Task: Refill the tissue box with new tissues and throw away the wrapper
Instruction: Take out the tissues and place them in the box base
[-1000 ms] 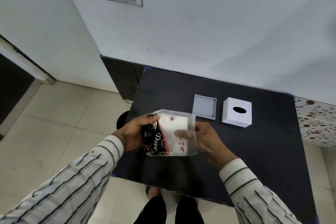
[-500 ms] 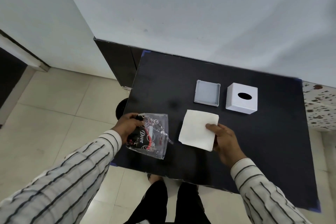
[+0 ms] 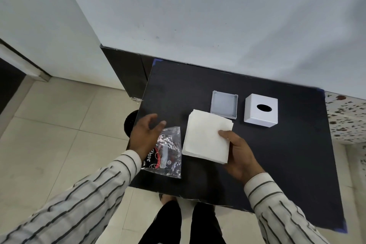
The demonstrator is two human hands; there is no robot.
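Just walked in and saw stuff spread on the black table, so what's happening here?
A person is refilling a tissue box. The right hand holds a stack of white tissues above the black table. The left hand is open over the empty wrapper, which lies on the table. Further back, the box's tray and the cover sit side by side, nothing in them yet.

I'm in a long-sleeved shirt, off-white or pale cream, with thin dark vertical stripes spaced pretty wide apart. Both cuffs are buttoned close at the wrist, left sleeve (image 3: 83, 200) and right sleeve (image 3: 277, 208) same pattern. Hands are bare, no rings or watch showing. Below that, dark trousers (image 3: 184, 224), basically black, down at the bottom edge.
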